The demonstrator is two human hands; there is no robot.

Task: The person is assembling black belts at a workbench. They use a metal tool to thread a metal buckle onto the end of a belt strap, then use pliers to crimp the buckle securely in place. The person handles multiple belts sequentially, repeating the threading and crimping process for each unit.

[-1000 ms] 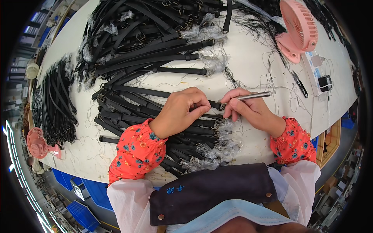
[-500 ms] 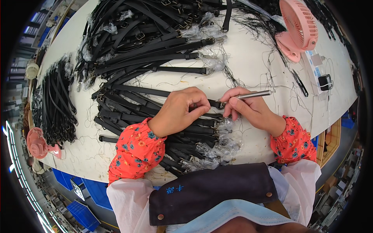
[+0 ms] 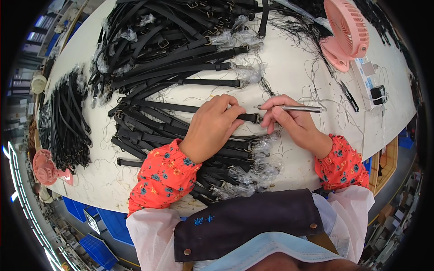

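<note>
Black strap [image 3: 248, 118]: pinched in left hand [image 3: 211, 125]. Right of strap: right hand [image 3: 293, 123], half-curled, gripping silver tool [image 3: 304, 109]. Beyond strap: belt heap [image 3: 181, 65]. Upper right of strap: pink fan [image 3: 346, 29], stray threads [image 3: 299, 37] between.

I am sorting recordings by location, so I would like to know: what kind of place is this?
Most likely a workshop or factory: many black buckled straps lie heaped on a white table, blue crates stand below its edge, and the right hand holds a pen-like metal tool.
</note>
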